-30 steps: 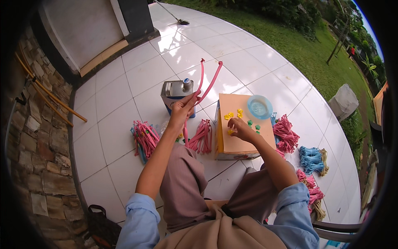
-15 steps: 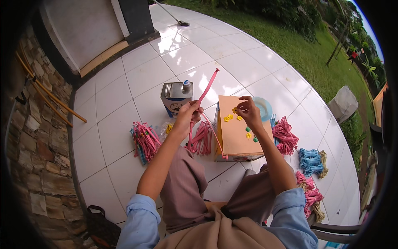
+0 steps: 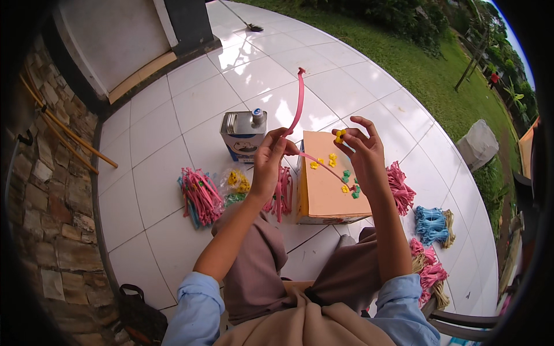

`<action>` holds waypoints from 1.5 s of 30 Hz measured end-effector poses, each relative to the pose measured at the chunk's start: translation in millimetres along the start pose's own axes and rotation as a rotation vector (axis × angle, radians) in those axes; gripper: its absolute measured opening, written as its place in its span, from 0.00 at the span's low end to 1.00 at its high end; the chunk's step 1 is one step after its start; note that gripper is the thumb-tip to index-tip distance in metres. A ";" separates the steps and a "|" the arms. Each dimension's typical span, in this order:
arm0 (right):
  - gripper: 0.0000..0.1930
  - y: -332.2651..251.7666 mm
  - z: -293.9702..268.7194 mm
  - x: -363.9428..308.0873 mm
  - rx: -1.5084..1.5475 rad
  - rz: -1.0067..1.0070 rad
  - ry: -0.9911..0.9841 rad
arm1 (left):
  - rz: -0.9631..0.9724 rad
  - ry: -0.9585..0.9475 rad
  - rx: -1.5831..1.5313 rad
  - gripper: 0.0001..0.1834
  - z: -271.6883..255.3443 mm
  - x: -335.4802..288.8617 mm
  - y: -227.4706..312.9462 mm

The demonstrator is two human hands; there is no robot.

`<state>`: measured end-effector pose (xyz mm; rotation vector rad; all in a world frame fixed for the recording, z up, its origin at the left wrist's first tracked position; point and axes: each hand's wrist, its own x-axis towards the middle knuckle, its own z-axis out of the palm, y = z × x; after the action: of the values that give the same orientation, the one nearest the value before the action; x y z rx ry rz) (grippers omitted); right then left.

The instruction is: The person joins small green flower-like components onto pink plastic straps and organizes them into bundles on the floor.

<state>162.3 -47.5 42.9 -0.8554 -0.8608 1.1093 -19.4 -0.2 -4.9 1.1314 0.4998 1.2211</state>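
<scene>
My left hand (image 3: 271,162) pinches a pink flexible strip (image 3: 299,104) near its middle. One end stands up, tipped with a small dark red knob; the other droops over the box top. Between thumb and finger of my right hand (image 3: 368,151) is a small yellow flower piece (image 3: 340,136) with a dark centre, held apart from the strip. Below both hands stands a box with a peach-coloured top (image 3: 326,199). Several yellow flower pieces (image 3: 332,157) and green flower pieces (image 3: 346,174) lie scattered on that top.
A metal can (image 3: 242,138) stands left of the box. Bundles of pink strips (image 3: 201,193) and a plastic bag of yellow pieces (image 3: 238,181) lie nearby. At right are pink bundles (image 3: 400,187) and a blue bundle (image 3: 431,225). A stone wall (image 3: 63,230) borders the left.
Both hands have risen and the strip has swung upward with the left. My right hand has lifted the yellow flower piece off the box top area, turning it.
</scene>
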 end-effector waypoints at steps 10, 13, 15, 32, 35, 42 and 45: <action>0.21 4.1 9.8 -1.3 -0.339 -0.104 -0.105 | 0.239 -0.005 0.227 0.04 -12.6 -5.0 -17.9; 0.21 1.0 10.2 0.3 -0.648 -0.346 -0.053 | 0.125 -0.063 0.277 0.06 -11.0 -5.7 -13.4; 0.21 4.0 5.6 2.4 -0.701 -0.442 -0.027 | 0.085 -0.146 0.399 0.09 -11.1 -6.0 -12.8; 0.18 -45.4 -33.6 6.7 -0.234 -0.877 0.437 | 0.048 -0.081 0.100 0.19 -7.3 -5.0 -5.7; 0.19 -44.6 -35.2 7.9 -0.161 -0.854 0.389 | 0.065 -0.055 -0.007 0.20 -11.5 -4.5 -4.8; 0.19 -43.5 -16.8 0.3 -0.134 -0.685 0.242 | 0.079 0.008 0.028 0.20 -8.3 -2.2 -9.2; 0.18 -41.1 -5.7 -4.4 -0.121 -0.541 0.213 | 0.088 0.092 0.021 0.21 -1.8 -0.2 -14.0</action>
<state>182.1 -61.6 76.8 -0.7611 -0.9145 0.4897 -14.3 1.3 -18.0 1.1281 0.5385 1.3516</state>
